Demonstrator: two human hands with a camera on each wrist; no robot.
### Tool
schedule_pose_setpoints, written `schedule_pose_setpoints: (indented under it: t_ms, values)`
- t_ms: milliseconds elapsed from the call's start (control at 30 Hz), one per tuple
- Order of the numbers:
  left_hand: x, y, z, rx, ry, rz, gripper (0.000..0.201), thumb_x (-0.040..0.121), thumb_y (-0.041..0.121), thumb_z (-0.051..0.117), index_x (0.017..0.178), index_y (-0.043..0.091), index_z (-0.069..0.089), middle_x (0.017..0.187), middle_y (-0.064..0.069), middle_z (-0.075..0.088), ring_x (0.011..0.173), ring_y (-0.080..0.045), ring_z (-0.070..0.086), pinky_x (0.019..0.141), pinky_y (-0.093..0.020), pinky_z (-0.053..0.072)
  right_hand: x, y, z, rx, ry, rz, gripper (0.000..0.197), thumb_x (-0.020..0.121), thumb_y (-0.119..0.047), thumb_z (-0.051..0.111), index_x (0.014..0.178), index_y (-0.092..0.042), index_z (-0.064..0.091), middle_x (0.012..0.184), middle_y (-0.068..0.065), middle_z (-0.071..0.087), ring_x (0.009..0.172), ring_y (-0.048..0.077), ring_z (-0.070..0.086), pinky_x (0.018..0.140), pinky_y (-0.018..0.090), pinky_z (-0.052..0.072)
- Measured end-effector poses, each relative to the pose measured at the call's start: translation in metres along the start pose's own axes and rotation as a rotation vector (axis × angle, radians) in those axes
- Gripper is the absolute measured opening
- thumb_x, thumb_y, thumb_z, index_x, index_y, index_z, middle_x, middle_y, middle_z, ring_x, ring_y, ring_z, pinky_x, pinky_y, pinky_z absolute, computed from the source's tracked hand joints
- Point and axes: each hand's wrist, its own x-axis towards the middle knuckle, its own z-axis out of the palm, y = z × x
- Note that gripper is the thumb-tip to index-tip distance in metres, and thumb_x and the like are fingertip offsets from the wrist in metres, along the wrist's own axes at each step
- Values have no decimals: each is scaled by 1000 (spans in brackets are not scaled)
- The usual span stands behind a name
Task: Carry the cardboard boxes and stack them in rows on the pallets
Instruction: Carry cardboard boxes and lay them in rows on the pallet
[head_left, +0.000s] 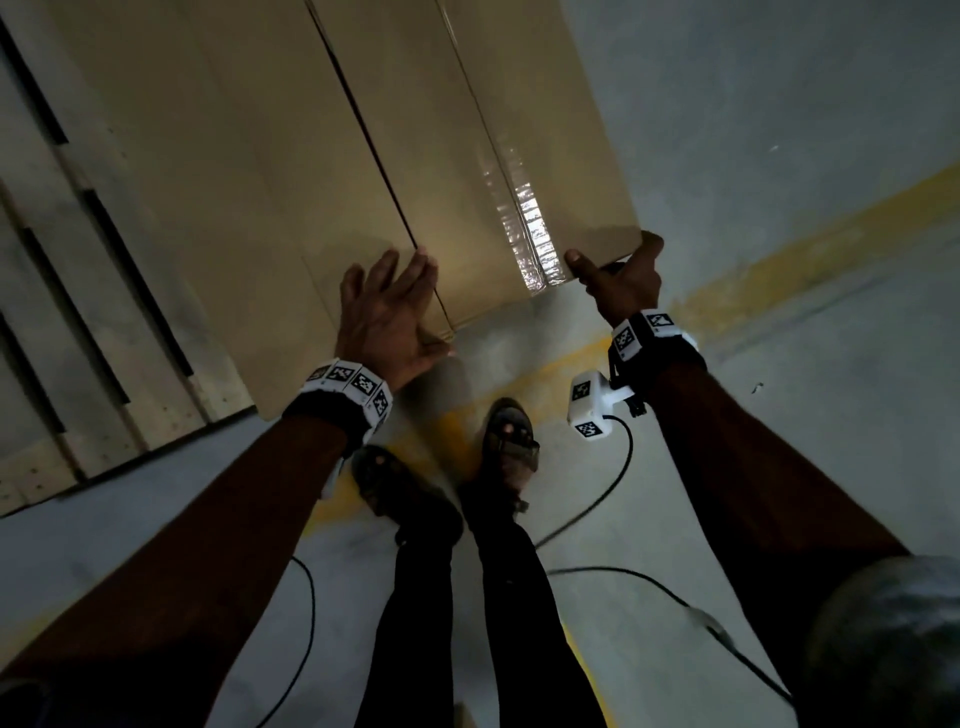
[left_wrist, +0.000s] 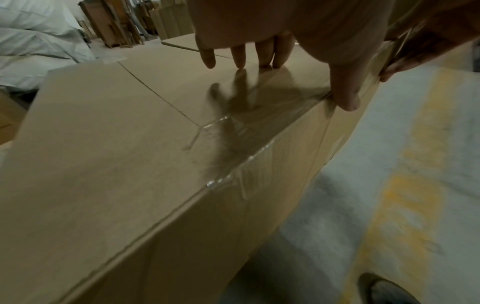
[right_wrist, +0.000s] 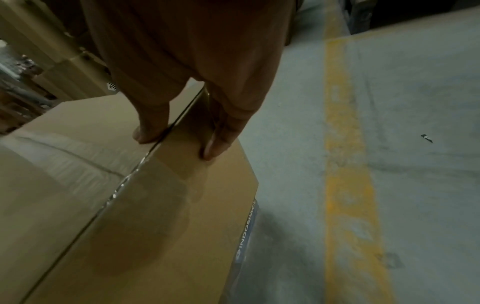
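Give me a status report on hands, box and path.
Left hand flat on the cardboard box top, fingers straight. Right hand grips its near corner. Box beside the wooden pallet. Cables by the feet.

Grey concrete floor (head_left: 779, 130), scuffed. Worn yellow painted line (right_wrist: 345, 164) along it. Black cables (head_left: 618, 467) trailing across floor. Dim light. White wrapped bundles (left_wrist: 33, 41) at far left.

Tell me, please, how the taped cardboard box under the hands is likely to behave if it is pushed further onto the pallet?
The cardboard box looks broad and flat-topped, so it should slide, not tip. Its panels seem stiff under the left hand. The right hand grips one corner, so it may swivel.
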Motion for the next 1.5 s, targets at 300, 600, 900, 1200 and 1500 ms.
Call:
schedule_pose_setpoints:
  t_ms: [300, 600, 900, 1200, 1500]
  values:
    - [2, 3, 2, 18, 6, -4, 110, 73, 78, 67, 156, 14, 34, 165, -6, 32, 148, -34, 29, 116, -53, 23, 8, -4, -17, -111, -71, 8, 96, 66, -58, 86, 136, -16, 36, 105, 13, 73, 92, 28, 73, 90, 49, 59]
    - [58, -13, -41, -363, 325, -258, 45, 79, 60, 69, 109, 26, 74, 106, 2, 72, 109, -25, 62, 101, -42, 48, -2, -4, -8, 248, -18, 249, 81, 88, -44, 78, 150, -23, 31, 131, 16, 65, 83, 17, 72, 75, 37, 58]
    - [174, -90, -107, -300, 159, -357, 74, 92, 56, 65, 154, 22, 41, 155, -10, 44, 143, -34, 38, 116, -47, 28, -78, -7, 97, 511, -43, 669, 98, 76, -71, 66, 155, -30, 26, 134, 15, 54, 101, 35, 63, 84, 46, 54]
    - [212, -183, -112, -214, 50, -363, 80, 102, 58, 45, 164, 18, 15, 171, -11, 8, 156, -36, 10, 123, -59, 13, -149, -21, 195, 533, 193, 593, 62, 107, -28, 50, 160, -15, 19, 158, 20, 40, 139, 36, 47, 109, 42, 43]
    - [266, -220, -127, -270, 125, -329, 83, 98, 56, 45, 163, 13, 18, 170, -11, 16, 156, -33, 15, 124, -57, 15, -140, -48, 229, 410, 583, 454, 89, 89, -72, 25, 157, -16, 31, 133, 23, 61, 108, 47, 63, 88, 57, 53]
